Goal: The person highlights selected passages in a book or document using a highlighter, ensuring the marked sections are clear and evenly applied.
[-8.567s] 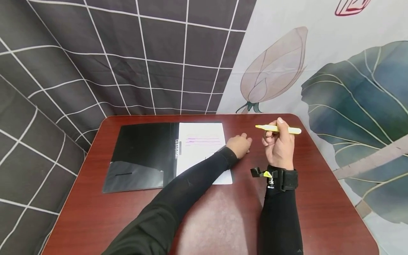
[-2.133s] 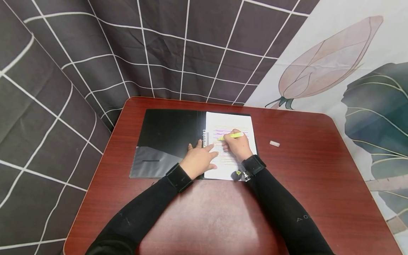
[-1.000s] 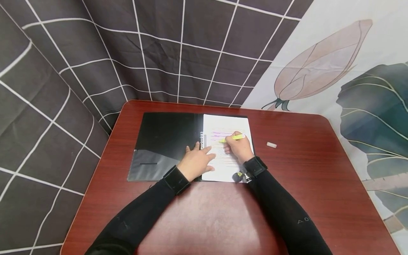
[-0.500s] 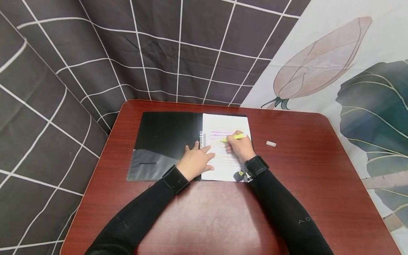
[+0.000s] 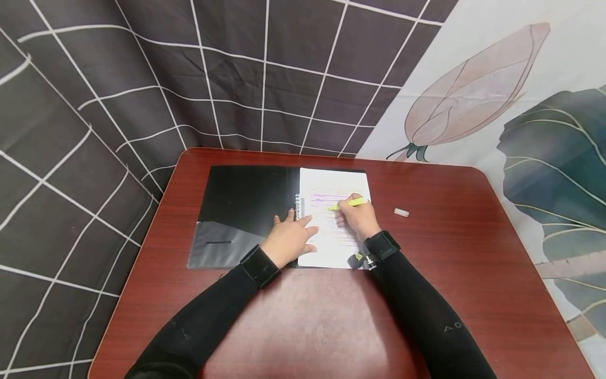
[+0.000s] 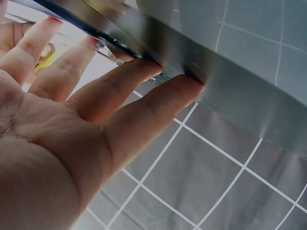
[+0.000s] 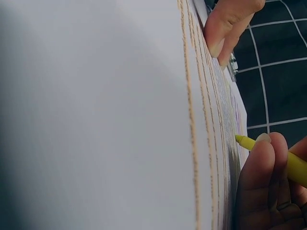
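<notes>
Yellow is the marker [image 5: 347, 203] that the right hand [image 5: 356, 219] pinches between thumb and curled fingers [image 7: 261, 158], like a pen. Its tip touches the page [image 5: 333, 223], just ahead of the fingertips, on a printed line in the upper half of the sheet. Some lines above the tip already carry purple and yellow strokes. I think the marker is held low and slanted so that the tip can run along the line.

The left hand [image 5: 290, 237] lies flat beside it, with straight, spread fingers [image 6: 120, 91] that grasp nothing. The fingertips press on the left edge of the page and on the metal clip [image 5: 297, 206] of the black folder [image 5: 241, 205]. It seems the hand is there to keep the paper from sliding under the marker. The two hands are close, the left thumb almost at the right knuckles.

The folder lies open on a red-brown table [image 5: 473, 273], its empty cover to the left of the left fingers. A small white cap [image 5: 401, 212] lies on the table, to the right of the right hand and well apart from it; probably it belongs to the marker.
</notes>
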The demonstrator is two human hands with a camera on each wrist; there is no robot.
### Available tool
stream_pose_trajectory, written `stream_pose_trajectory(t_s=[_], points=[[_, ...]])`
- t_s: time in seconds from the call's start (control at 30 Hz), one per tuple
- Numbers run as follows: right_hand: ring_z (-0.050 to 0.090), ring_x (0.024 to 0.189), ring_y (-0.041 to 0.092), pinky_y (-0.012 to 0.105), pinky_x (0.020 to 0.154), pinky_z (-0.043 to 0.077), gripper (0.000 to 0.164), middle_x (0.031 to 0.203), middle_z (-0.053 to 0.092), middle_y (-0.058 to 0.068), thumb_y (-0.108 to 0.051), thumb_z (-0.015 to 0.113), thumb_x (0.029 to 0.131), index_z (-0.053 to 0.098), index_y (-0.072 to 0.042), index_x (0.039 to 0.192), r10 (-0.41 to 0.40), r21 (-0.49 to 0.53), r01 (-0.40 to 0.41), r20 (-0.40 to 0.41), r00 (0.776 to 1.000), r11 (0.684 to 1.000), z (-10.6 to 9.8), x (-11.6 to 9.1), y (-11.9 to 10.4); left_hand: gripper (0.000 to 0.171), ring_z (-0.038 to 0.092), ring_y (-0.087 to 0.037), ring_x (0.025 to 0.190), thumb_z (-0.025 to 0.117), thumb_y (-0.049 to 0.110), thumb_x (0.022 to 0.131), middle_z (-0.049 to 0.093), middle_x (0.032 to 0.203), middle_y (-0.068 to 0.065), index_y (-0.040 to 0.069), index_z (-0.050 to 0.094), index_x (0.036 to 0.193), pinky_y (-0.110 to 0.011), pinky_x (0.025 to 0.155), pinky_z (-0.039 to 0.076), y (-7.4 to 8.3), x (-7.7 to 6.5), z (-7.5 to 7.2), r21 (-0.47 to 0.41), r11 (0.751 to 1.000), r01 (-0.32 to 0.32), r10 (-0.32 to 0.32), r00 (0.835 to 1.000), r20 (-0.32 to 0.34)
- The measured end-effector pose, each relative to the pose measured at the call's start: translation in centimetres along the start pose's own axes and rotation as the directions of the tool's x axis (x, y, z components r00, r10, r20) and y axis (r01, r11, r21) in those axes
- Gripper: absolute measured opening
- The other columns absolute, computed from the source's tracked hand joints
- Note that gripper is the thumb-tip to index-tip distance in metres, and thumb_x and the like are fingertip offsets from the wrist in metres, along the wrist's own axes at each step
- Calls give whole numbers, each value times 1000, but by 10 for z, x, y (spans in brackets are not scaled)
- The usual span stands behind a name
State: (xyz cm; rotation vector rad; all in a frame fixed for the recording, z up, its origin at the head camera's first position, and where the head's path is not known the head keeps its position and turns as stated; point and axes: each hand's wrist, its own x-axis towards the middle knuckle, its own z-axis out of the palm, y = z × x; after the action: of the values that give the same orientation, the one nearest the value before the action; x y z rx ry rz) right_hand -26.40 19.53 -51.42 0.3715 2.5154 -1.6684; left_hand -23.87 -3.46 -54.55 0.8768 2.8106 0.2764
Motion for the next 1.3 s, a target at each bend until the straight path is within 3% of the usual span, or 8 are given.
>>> stream_pose_trajectory(t_s=[0.97, 1.3], points=[[68, 62, 8, 19, 62, 60, 10, 77, 71, 0, -13, 65, 103, 59, -9, 96, 28, 36, -28, -2, 1000, 999, -12, -1, 2, 64, 50, -61, 158, 82, 59, 100, 58, 175, -2, 34, 70, 158, -89, 113, 47, -1, 0, 4, 18, 1000, -17, 17, 999, -28], [67, 60, 8, 19, 61, 58, 9, 79, 71, 1, -14, 65, 103, 61, -8, 98, 28, 11, -28, -23, 999, 1000, -15, 0, 5, 63, 47, -64, 159, 84, 53, 101, 58, 174, -8, 30, 71, 157, -91, 114, 43, 1, -3, -4, -43, 999, -13, 12, 1000, -14]])
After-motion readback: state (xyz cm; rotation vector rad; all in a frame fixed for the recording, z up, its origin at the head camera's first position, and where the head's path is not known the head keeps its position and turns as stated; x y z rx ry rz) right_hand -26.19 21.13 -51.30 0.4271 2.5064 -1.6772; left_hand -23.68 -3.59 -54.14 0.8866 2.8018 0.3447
